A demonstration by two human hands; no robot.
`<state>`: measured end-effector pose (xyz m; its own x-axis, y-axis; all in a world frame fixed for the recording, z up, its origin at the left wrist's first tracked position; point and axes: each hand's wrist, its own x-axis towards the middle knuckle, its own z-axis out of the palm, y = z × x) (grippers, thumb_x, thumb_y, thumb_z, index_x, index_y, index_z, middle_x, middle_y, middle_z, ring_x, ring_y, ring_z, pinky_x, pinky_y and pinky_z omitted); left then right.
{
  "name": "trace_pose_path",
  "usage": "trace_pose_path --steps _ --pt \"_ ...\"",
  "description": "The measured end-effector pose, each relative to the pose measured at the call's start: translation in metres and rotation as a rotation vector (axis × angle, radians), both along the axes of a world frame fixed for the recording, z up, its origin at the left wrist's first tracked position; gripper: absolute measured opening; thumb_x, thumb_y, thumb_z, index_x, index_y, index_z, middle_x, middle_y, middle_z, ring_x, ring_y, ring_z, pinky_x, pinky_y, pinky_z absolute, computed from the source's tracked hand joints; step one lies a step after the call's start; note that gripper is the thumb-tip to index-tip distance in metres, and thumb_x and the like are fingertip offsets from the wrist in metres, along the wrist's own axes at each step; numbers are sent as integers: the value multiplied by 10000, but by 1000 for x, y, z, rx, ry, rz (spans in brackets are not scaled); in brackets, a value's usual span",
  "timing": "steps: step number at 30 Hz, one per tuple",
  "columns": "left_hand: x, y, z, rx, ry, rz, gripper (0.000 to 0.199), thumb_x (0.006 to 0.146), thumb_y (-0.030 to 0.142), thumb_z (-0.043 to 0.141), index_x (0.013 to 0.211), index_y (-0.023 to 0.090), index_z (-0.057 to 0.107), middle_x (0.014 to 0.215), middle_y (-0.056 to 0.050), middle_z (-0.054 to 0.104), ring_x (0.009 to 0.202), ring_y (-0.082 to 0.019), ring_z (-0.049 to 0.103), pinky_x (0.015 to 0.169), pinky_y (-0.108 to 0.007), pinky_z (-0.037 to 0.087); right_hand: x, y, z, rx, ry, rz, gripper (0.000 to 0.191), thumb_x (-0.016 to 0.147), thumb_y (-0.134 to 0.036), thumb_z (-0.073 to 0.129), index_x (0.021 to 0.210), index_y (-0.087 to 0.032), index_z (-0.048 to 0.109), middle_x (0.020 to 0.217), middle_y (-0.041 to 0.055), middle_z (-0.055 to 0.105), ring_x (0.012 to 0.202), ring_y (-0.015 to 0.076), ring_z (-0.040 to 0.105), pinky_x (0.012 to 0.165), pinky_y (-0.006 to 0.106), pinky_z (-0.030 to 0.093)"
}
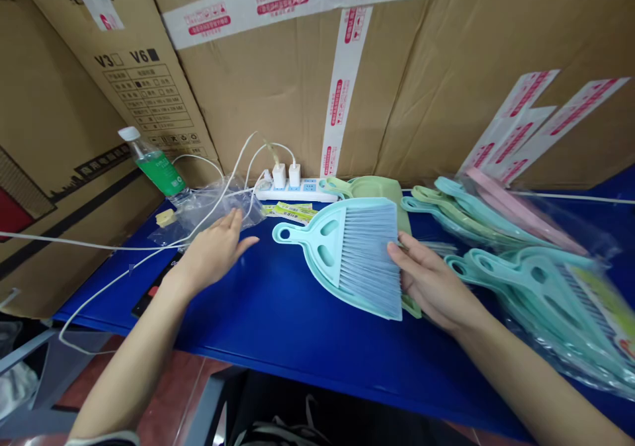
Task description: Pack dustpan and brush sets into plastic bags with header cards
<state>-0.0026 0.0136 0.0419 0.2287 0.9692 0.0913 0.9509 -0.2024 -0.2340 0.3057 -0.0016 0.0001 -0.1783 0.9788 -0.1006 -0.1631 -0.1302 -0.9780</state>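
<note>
My right hand (431,280) grips the bristle end of a light-blue dustpan and brush set (325,247), the brush nested in its pan, handle pointing left. Thumb and fingers close on the right edge of the set. My left hand (218,244) is apart from it, fingers stretched out and thumb spread, beside a crumpled clear plastic bag (213,211). Behind the held set lies a green dustpan (377,188), partly covered by it. Yellow-green paper labels (292,211) lie behind the handle.
Bagged blue dustpan sets (546,294) and a pile of blue, green and pink ones (496,214) lie on the right. A power strip (297,191) with chargers, loose white cables (213,218) and a green-labelled bottle (159,168) stand before large cardboard boxes (278,89). The blue tabletop (278,327) ends in front.
</note>
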Motion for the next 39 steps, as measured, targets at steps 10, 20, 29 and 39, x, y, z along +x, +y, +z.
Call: trace_pose_path --steps 10,20,29,39 --pt "57 -6 -10 17 -134 -480 402 969 247 496 1329 69 497 1139 -162 688 1099 -262 652 916 -398 563 18 2 5 379 -424 -141 624 858 -555 596 1381 -242 459 1132 119 682 937 254 682 756 419 584" --pt "57 -15 -19 157 -184 -575 403 1005 408 395 1259 133 547 1060 -131 694 1008 -260 669 888 -415 568 -22 -32 5 1122 -1111 36 197 930 -334 589 852 -165 654 859 78 588 836 228 526 740 372 478" --pt "49 -15 6 127 -211 -543 419 1013 370 325 1240 128 581 973 -123 703 889 -248 688 790 -367 577 -19 -38 13 1189 -1225 -200 231 880 -318 637 689 -201 582 753 33 479 735 197 427 665 321 382" --pt "49 12 71 348 -145 -130 374 936 391 466 1199 168 611 1043 -151 693 1016 -319 647 859 -432 532 17 -44 -13 1098 -1583 -161 294 980 -339 458 910 -147 668 1251 211 616 1254 394 509 957 540 494"
